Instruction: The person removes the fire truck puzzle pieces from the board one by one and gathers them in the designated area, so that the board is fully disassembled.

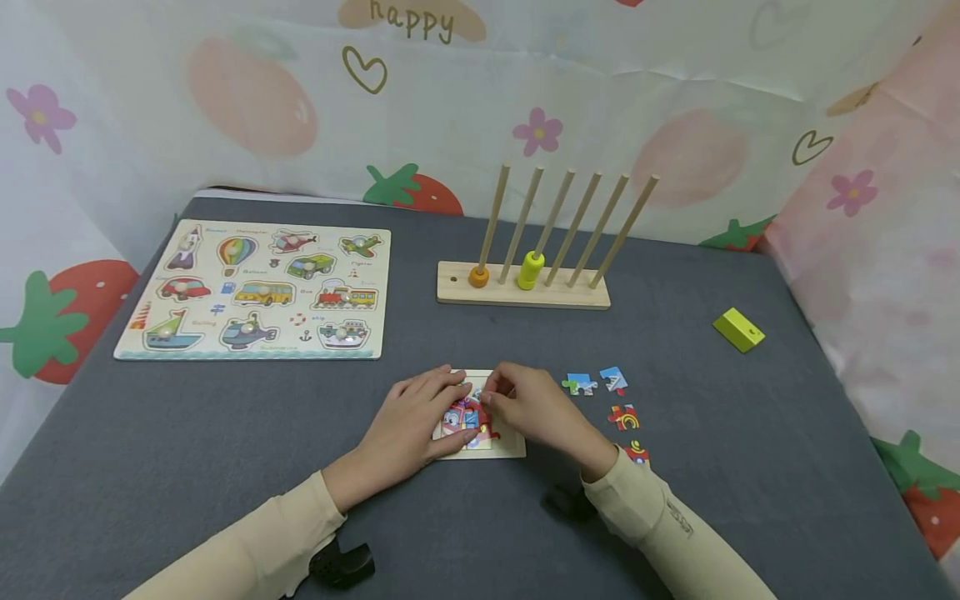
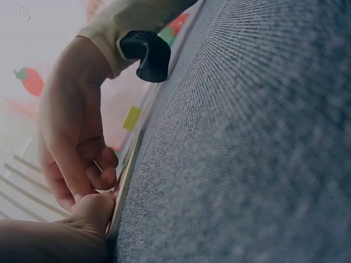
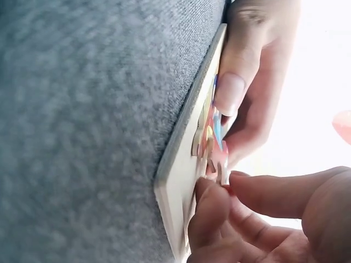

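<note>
A small wooden jigsaw board (image 1: 512,447) lies on the table in front of the person, with colourful red and blue pieces (image 1: 471,422) set in its left and middle part. The left hand (image 1: 408,421) rests over the board's left side, its thumb and fingers pressing on the pieces. From the right, the right hand (image 1: 542,408) reaches over the board. In the right wrist view its thumb and forefinger pinch a jigsaw puzzle piece (image 3: 222,173), tilted up at the edge of the joined pieces. Most of that piece is hidden by the fingertips.
Several loose puzzle pieces (image 1: 624,417) lie right of the board, the lowest partly behind the right sleeve. Farther back stand a pegged wooden rack (image 1: 480,292) with orange and yellow-green beads and a vehicle picture board (image 1: 300,242). A yellow block (image 1: 738,330) sits far right.
</note>
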The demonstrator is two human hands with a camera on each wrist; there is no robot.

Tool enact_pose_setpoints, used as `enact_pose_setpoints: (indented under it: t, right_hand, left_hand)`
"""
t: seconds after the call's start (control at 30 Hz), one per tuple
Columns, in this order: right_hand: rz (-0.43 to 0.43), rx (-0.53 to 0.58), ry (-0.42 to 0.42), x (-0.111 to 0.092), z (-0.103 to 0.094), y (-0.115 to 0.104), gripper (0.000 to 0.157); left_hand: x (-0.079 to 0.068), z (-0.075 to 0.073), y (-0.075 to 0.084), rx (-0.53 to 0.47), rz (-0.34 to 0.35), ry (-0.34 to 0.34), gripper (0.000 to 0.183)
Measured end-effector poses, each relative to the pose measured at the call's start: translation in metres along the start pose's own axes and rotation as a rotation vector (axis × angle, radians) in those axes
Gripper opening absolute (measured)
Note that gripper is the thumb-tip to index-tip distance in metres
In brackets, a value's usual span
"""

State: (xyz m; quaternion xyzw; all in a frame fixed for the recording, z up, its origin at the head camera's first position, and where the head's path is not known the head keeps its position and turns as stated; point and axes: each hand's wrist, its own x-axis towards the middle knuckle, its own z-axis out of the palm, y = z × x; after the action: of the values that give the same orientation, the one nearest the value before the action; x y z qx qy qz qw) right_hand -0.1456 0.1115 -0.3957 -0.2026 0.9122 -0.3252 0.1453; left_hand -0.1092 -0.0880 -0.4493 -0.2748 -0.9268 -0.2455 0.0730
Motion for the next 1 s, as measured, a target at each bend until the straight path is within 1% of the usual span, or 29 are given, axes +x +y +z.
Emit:
enact_pose_setpoints:
  t: [0.2,0.47,0.57,0.7,0.77,0.83,1.0]
  right_hand:
    - [0.029,0.043,-0.009,0.003,0.002,0.003,0.008]
    - [0.060,0.087,-0.028,0.004,0.002,0.001,0.008]
    - [0.073,0.103,-0.019,0.004,-0.001,0.001,0.008]
    - [0.110,0.144,0.013,0.000,-0.014,0.005,0.008]
    - [0.121,0.156,0.024,-0.004,-0.023,0.011,0.009]
    - [0.127,0.170,0.022,-0.009,-0.033,0.020,0.009]
    - [0.138,0.157,0.009,-0.027,-0.055,0.046,0.010]
  left_hand:
    - [0.000,0.001,0.000,0.006,-0.005,-0.006,0.053]
    - [0.001,0.000,-0.001,0.015,-0.006,-0.006,0.053]
    - [0.001,0.001,-0.001,0.015,-0.005,-0.001,0.053]
    - [0.001,0.002,-0.002,0.011,-0.001,0.004,0.053]
    - [0.001,0.002,-0.002,0.010,-0.001,0.002,0.054]
    - [0.000,0.002,-0.002,0.011,0.001,0.002,0.054]
    - [0.000,0.002,-0.002,0.013,0.005,0.005,0.055]
